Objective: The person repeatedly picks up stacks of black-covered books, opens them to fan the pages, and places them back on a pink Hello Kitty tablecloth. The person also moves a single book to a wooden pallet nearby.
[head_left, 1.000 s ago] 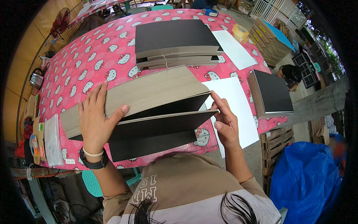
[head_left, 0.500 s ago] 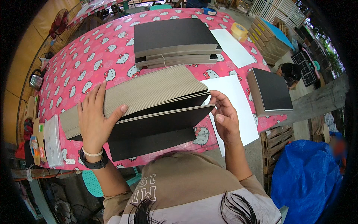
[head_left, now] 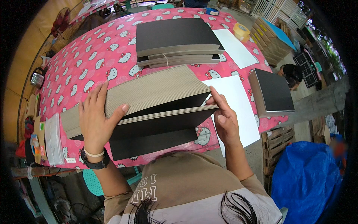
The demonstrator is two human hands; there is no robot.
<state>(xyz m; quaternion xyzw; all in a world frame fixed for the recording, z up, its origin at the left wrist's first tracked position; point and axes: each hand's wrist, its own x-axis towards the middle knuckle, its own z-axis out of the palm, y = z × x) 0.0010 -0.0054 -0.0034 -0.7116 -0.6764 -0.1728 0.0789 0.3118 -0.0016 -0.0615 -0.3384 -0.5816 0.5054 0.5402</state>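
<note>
A thick bundle of thin boards (head_left: 153, 95), black-faced with grey-brown edges, lies slantwise across the middle of the frame, its layered edges turned up toward the camera. A few boards at its near side are parted from the rest, leaving a dark wedge that widens toward the right. The hands are well apart from each other. The left hand (head_left: 95, 115) lies over the bundle left of centre, fingers spread and pointing toward the top of the frame, thumb out along the edges. The right hand (head_left: 225, 117) is at the bundle's right end, index finger extended to the corner and the other fingers partly bent; whether it pinches any board cannot be told. A black panel (head_left: 154, 145) shows below the bundle, on the pink patterned worktop (head_left: 84, 71). Behind the right hand is a large white sheet (head_left: 238, 112). A black-topped stack (head_left: 177, 35) sits at upper centre and another black-topped block (head_left: 274, 91) at right. A yellowish tape roll (head_left: 241, 31) stands at upper right, near a smaller white sheet (head_left: 234, 48). Clear plastic sleeves (head_left: 54, 138) lie at the left edge of the worktop.
</note>
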